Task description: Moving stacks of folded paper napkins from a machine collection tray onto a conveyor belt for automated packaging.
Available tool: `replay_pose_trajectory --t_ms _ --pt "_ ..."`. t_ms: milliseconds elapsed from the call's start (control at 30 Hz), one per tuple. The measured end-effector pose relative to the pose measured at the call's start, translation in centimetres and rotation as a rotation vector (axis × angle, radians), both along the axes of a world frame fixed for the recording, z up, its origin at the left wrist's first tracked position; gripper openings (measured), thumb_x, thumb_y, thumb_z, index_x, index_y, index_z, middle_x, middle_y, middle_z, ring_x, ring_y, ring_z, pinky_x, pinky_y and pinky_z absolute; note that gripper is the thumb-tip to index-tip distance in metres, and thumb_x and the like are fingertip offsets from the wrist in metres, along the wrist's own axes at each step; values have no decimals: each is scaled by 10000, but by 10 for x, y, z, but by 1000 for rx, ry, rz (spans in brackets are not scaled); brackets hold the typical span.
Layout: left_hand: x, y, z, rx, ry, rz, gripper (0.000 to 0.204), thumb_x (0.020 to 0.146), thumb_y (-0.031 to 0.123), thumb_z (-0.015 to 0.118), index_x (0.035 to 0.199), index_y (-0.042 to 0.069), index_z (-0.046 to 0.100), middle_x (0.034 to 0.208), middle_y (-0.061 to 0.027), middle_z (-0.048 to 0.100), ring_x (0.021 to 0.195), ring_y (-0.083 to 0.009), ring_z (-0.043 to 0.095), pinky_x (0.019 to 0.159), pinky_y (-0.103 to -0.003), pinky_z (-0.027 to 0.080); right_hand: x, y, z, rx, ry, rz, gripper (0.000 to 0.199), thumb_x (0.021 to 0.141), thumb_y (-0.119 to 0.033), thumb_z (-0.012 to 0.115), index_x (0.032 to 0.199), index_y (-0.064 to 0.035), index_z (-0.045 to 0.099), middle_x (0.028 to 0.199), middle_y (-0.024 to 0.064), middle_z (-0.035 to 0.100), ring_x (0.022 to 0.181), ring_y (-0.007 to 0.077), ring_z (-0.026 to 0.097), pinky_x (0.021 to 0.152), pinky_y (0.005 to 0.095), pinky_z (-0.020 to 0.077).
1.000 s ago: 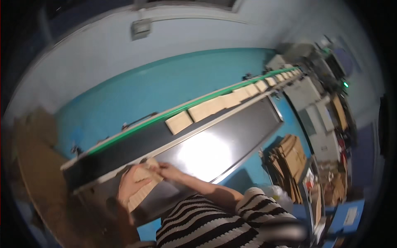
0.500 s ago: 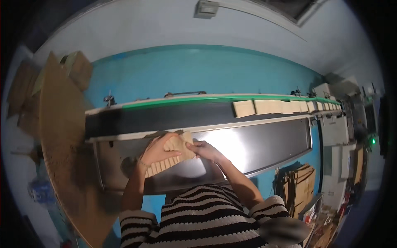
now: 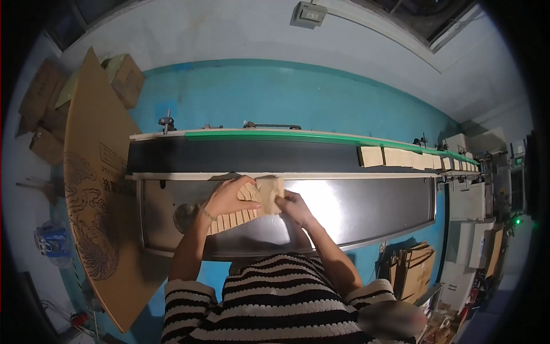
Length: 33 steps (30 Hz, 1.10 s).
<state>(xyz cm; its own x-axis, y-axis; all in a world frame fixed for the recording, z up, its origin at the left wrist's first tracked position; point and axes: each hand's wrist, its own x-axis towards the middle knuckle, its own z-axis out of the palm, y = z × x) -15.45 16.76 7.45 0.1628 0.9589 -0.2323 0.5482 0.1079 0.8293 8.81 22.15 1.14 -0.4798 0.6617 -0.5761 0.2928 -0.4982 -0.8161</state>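
Compared with before, both hands hold the cardboard stack (image 3: 243,212) the same way: left hand (image 3: 226,196) closed around it, right hand (image 3: 293,205) pinching its top piece. Flat brown boxes (image 3: 401,157) lie on the black belt (image 3: 252,156).

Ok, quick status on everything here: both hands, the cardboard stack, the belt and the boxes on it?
left hand: gripping the stack of flat cardboard pieces from above
right hand: closed on the top piece of the stack, at its right end
stack of flat cardboard pieces: fanned, held over the steel table
conveyor belt: bare in front of the person
row of folded boxes: on the belt, far right
large cardboard sheet: upright at left
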Motion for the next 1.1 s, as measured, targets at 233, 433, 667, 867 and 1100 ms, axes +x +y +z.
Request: replay_pose_trajectory --t_ms 233,433,667,867,1100 --pt "-2 -8 -3 -60 26 24 756 691 477 842 1254 61 555 1149 -194 652 1090 -363 630 939 -411 487 -34 4 17 99 16 -166 553 918 -515 640 1020 28 618 895 129 664 778 214 644 696 345 517" --pt "-10 -11 9 41 -7 -24 837 697 430 849 1365 76 490 1271 -201 606 1186 -368 581 1007 -407 457 -53 -20 23 313 -15 -42 445 918 -393 676 1054 30 641 887 126 660 761 180 621 681 327 503" --pt "0 0 16 35 29 -20 730 697 427 849 1259 66 556 1183 -183 640 1125 -350 606 965 -404 471 -13 26 -12 58 166 -281 388 965 -263 622 1178 59 594 1016 100 650 797 132 606 726 290 501" --pt "-1 -5 10 4 12 1 745 685 431 856 1260 67 554 1191 -180 633 1123 -337 609 957 -394 471 38 87 -36 510 -105 -651 435 906 -406 704 1005 6 608 864 73 618 800 151 571 740 305 480" --pt "-1 -2 14 -124 4 23 772 674 440 864 1274 80 537 1205 -185 629 1120 -352 609 961 -405 469 174 194 -37 915 -749 -723 448 795 -320 780 921 91 653 872 241 622 841 396 597 785 457 483"
